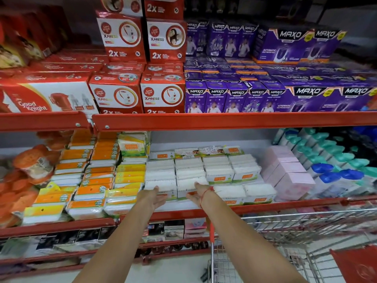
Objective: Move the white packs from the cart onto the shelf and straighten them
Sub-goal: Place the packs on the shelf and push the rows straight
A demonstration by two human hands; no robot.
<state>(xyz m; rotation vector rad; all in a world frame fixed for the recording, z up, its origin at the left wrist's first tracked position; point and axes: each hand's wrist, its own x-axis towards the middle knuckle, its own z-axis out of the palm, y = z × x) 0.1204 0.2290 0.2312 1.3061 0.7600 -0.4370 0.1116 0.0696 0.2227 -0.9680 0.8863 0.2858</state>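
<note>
Several white packs with orange labels (219, 170) lie in rows on the middle shelf (255, 206). My left hand (155, 198) reaches in, palm up, its thumb against the front left white pack (161, 185). My right hand (196, 193), a red thread on its wrist, touches the neighbouring front pack (186, 185) with its fingers under the pack's front edge. Both hands press against the packs rather than lifting them. The wire cart (285, 242) stands at the lower right; I cannot see any packs inside it.
Orange and yellow packs (91, 180) fill the shelf to the left, pink boxes (285, 172) and blue and green capped bottles (336, 170) to the right. Red and purple boxes sit on the shelf above (224, 121). Dark packs line the lower shelf.
</note>
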